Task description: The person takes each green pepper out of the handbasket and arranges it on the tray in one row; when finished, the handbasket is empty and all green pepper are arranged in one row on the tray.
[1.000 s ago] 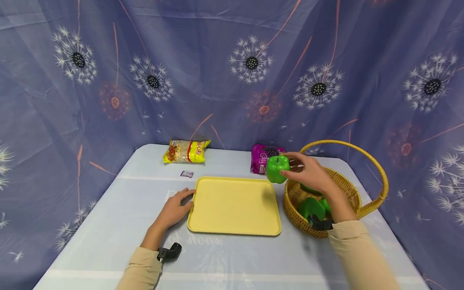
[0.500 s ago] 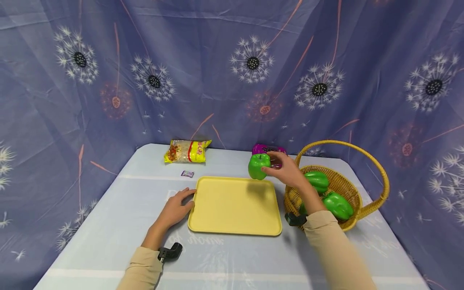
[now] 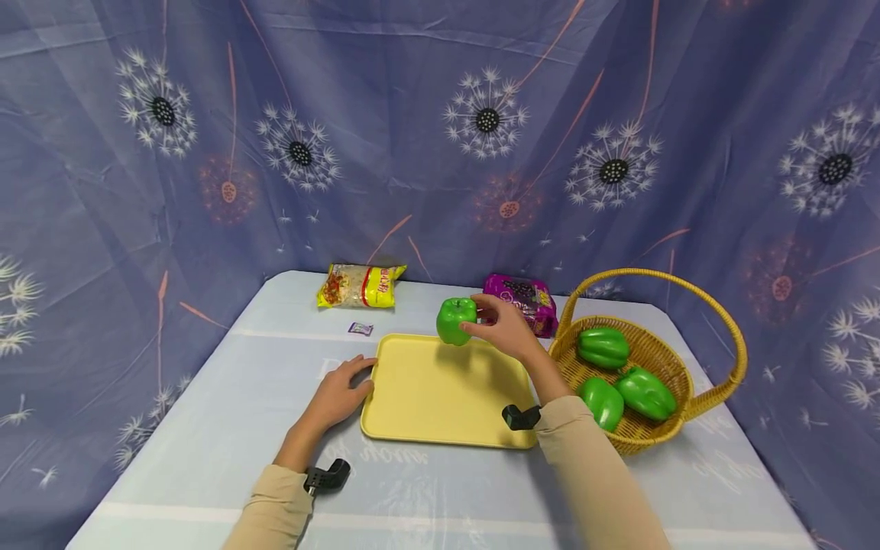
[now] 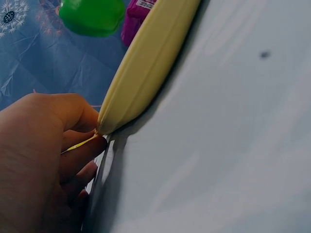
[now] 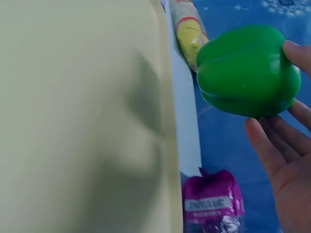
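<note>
My right hand (image 3: 505, 328) pinches a glossy green bell pepper (image 3: 455, 321) between thumb and fingers. In the head view, it appears over the far edge of the yellow tray (image 3: 412, 397); the right wrist view shows the same bell pepper (image 5: 248, 73) held off the surface, with shadows on the tray. My left hand (image 3: 338, 393) lies at the tray's left side, its fingertips touching the rim, as the left wrist view shows at the tray's edge (image 4: 141, 73). More green bell peppers (image 3: 646, 393) lie in the wicker basket (image 3: 660, 351) on the right.
A yellow snack bag (image 3: 360, 286) lies at the back left, with a small purple packet (image 3: 360, 328) in front of it. Behind my right hand is a purple package (image 3: 525, 302). The basket's tall handle (image 3: 729, 328) arches up. A patterned curtain (image 3: 385, 153) hangs behind the table.
My right hand has carried the bell pepper leftward, from beside the basket to over the tray's far edge. The peppers in the basket have come into fuller view. My left hand stays at the rim.
</note>
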{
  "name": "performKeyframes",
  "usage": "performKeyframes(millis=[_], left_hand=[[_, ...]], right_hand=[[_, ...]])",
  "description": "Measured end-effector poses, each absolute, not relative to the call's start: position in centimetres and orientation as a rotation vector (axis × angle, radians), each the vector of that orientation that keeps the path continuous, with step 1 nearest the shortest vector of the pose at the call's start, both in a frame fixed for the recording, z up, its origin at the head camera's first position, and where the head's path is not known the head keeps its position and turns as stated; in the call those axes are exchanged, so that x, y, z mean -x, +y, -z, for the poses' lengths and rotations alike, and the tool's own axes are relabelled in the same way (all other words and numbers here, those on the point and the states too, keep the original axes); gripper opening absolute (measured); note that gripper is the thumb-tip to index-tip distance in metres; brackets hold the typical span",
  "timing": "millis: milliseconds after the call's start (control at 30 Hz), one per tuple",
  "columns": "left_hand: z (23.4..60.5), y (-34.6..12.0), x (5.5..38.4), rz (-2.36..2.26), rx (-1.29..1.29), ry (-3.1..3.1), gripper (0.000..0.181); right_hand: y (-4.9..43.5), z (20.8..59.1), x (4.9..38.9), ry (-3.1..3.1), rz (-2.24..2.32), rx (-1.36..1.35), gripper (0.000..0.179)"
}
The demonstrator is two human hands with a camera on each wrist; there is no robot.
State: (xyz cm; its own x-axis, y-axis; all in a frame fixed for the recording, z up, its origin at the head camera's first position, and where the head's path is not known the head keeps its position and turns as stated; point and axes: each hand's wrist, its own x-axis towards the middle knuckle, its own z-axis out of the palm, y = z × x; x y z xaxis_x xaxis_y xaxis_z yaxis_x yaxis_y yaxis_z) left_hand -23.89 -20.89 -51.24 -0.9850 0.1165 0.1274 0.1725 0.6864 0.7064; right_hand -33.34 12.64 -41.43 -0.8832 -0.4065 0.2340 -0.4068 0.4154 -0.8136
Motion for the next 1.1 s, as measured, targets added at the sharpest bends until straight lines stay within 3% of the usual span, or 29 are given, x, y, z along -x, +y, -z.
performKeyframes(millis=[667, 1100], left_hand=[[51.0, -20.4, 23.8, 1.13, 0.244, -2.834, 0.044], [51.3, -20.5, 24.0, 1.114, 0.231, -2.837, 0.045]], right_hand=[[4.3, 45.6, 33.7, -2.654, -1.567, -0.777, 0.066], [1.9, 46.7, 33.5, -2.624, -1.661, -0.799, 0.068]])
